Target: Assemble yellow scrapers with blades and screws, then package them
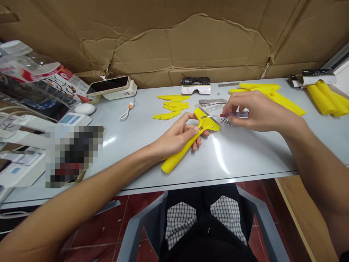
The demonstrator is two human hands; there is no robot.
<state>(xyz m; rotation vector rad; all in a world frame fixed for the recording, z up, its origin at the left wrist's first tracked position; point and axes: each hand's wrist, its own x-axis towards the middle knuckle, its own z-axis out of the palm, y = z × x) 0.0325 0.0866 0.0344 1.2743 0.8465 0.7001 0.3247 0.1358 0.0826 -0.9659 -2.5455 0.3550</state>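
Note:
My left hand [183, 133] is wrapped round the neck of a yellow scraper [182, 151], whose handle slants down toward the table's front edge. A metal blade edge shows along the scraper's wide head, with two screws in it. In my right hand [253, 109] a small screwdriver [237, 114] with a clear purplish handle and red collar is pinched, its tip at the left screw on the head. A pile of small screws [229, 122] lies beside the head, partly behind my right fingers. Just beyond lie flat metal blades [212, 102].
Yellow clamp plates [173, 97] lie at centre-left, more yellow scraper parts [286, 102] at right. Black-and-white packaging [195, 86] stands at the back, with packaged yellow handles [324, 98] far right. A phone [109, 85], mouse [85, 108], bottle [21, 65] and power strips are left. Cardboard [174, 43] lines the back.

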